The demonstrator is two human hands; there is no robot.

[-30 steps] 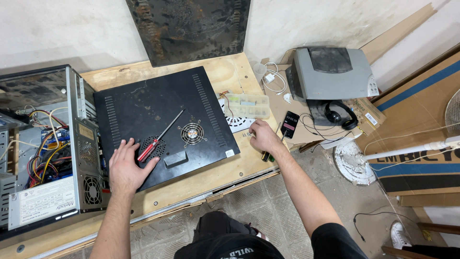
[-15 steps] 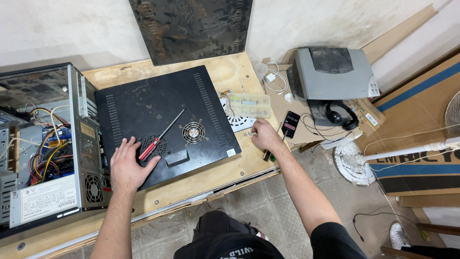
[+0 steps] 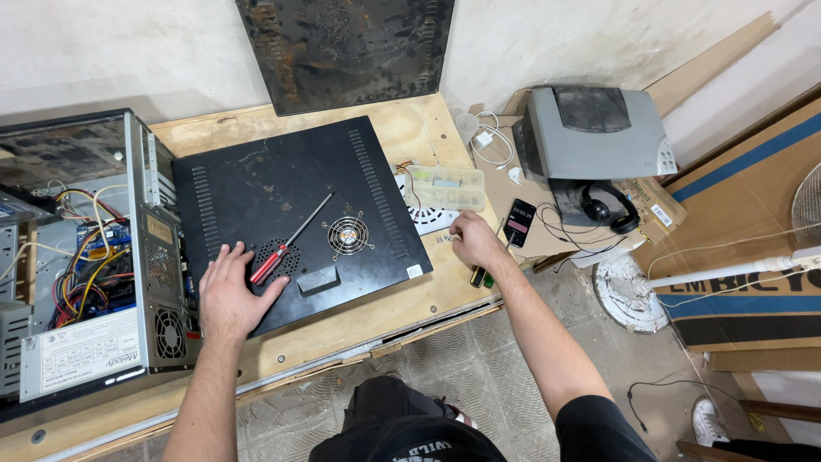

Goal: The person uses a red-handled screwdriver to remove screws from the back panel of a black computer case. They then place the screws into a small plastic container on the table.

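1. The scene is lit evenly and brightly from overhead; only soft, short shadows are cast.
2. A dull sheen is seen on the black panel [image 3: 291, 218].
3. Straight lines are bowed towards the corners by wide-angle distortion.
4. Focus is held throughout, without motion blur.

1. The black side panel [image 3: 291, 214] lay flat on the tabletop [image 3: 410, 137], vent slots along two edges, a small round fan grille near its front.
2. The red-handled screwdriver [image 3: 286, 244] rested diagonally on the panel, handle toward the front.
3. Small screws [image 3: 442, 239] lay scattered just beside the panel's right edge.
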